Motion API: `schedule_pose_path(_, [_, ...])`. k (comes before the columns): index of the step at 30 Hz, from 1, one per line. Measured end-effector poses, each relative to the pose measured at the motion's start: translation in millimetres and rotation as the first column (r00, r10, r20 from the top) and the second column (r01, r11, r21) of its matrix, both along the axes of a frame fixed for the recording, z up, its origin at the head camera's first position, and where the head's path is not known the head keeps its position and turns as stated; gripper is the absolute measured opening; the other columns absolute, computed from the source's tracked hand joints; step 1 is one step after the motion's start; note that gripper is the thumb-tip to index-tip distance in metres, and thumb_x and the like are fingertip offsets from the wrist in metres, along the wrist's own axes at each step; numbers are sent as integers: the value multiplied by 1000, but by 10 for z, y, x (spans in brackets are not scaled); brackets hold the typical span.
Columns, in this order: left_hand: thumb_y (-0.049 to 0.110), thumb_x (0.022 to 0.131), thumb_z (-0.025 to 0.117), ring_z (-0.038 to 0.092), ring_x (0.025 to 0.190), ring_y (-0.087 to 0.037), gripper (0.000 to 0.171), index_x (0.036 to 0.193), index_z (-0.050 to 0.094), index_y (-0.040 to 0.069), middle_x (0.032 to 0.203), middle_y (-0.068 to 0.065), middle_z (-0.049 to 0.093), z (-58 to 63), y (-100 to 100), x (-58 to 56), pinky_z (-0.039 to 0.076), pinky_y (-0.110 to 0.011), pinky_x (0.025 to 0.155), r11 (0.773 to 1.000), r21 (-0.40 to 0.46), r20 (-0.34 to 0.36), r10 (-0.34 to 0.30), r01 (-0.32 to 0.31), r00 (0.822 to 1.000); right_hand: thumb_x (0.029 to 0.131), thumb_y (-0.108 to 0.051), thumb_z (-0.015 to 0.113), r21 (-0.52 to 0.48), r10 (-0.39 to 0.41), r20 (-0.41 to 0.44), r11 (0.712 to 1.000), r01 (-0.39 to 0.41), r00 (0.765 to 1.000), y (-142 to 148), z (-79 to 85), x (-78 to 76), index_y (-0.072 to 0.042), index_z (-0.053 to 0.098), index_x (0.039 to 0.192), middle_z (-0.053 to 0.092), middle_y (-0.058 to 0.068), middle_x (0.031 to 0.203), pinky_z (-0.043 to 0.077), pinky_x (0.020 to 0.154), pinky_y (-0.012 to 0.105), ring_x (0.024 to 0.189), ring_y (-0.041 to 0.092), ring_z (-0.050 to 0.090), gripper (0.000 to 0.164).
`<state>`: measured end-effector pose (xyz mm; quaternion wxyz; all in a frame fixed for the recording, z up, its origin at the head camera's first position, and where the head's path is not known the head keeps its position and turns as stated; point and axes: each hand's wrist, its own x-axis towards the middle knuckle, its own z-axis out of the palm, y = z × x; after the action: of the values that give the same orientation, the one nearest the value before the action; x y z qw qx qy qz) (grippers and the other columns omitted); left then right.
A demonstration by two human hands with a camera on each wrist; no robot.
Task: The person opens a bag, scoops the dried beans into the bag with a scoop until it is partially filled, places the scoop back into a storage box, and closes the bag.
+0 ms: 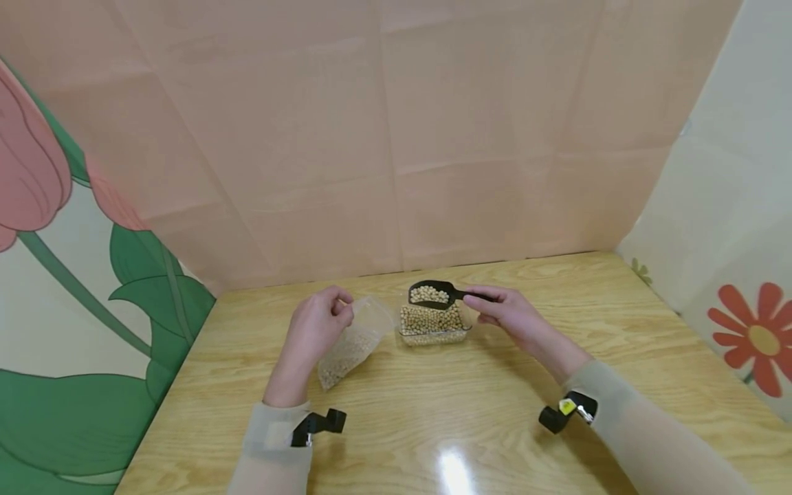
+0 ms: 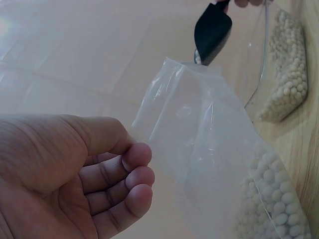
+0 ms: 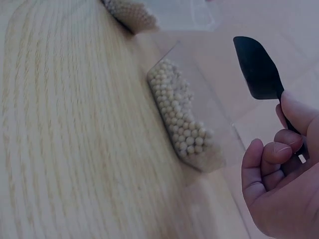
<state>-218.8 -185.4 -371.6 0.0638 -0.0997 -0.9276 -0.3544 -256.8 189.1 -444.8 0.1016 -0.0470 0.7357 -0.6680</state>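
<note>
My left hand [image 1: 318, 322] pinches the upper edge of a clear plastic bag [image 2: 194, 124] between thumb and index finger. Pale round beans [image 2: 276, 199] lie in the bottom of the bag, which slants toward the table. My right hand [image 1: 504, 313] grips the handle of a black scoop [image 3: 259, 69]. Beans [image 1: 429, 294] fill part of the scoop's bowl, held above a clear rectangular container [image 1: 433, 338]. More of the same beans [image 3: 174, 109] lie in that container. In the left wrist view the scoop's tip appears just beyond the bag's mouth.
The wood-grain table [image 1: 433, 412] carries the container near its back edge, with the bag to its left. A pink sheet [image 1: 396, 151] hangs behind the table. Flower-patterned walls [image 1: 761, 337] stand at both sides. Each forearm wears a black wrist camera [image 1: 318, 426].
</note>
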Motion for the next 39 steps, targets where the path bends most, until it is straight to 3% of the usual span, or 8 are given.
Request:
schedule_pose_path(7, [6,104,64,52,58,-18,21,121,76,4,81,0,70,-3,4,-12,44,-35,58,1000,4,0,-8,8,1000,106,-33,77,17,4,-33,1000,-3,999,-64,114,34,0,61,154,47,17,168,53,112,43,138,25,56,60])
schedule_pose_path(14, [5,103,64,52,58,-18,20,119,76,4,80,1,70,-4,14,-27,44,-35,58,1000,-6,-9,-9,9,1000,106,-33,78,47,19,-66,999,-16,998,-180,252,92,-1,66,150,55,16,162,54,108,38,121,25,65,56])
schedule_pose_path(16, [5,103,64,52,58,-18,20,118,76,4,80,1,70,-6,16,-31,44,-35,59,1000,-8,-9,-5,5,1000,106,-33,78,56,26,-75,998,-22,997,-223,287,109,-3,68,148,57,15,159,53,110,41,117,24,66,53])
schedule_pose_path(24, [3,99,65,55,62,-17,20,116,77,3,79,1,69,-7,24,-54,45,-35,61,1000,-9,-17,9,-9,1000,103,-34,81,96,72,-115,994,-61,991,-405,399,149,-9,76,140,68,10,148,51,111,55,130,31,62,44])
schedule_pose_path(28, [3,99,64,54,61,-17,21,116,76,4,79,1,69,-9,22,-50,45,-35,60,1000,-1,-13,11,-11,1000,103,-33,81,117,83,-124,991,-68,989,-490,413,155,-10,78,137,69,9,147,54,107,53,128,28,65,42])
schedule_pose_path(35, [2,99,65,54,60,-17,21,115,77,4,79,1,70,-14,26,-52,45,-36,61,1000,7,-29,6,-6,1000,100,-39,84,181,86,-132,982,-61,988,-615,401,137,-14,79,137,69,8,146,56,93,50,117,42,64,45])
schedule_pose_path(39, [2,97,65,54,59,-17,21,114,77,4,79,2,70,-8,27,-48,46,-36,61,1000,6,-38,5,-5,999,99,-42,84,210,94,-142,976,-62,985,-683,426,143,-18,81,135,70,7,146,54,97,49,119,31,66,43])
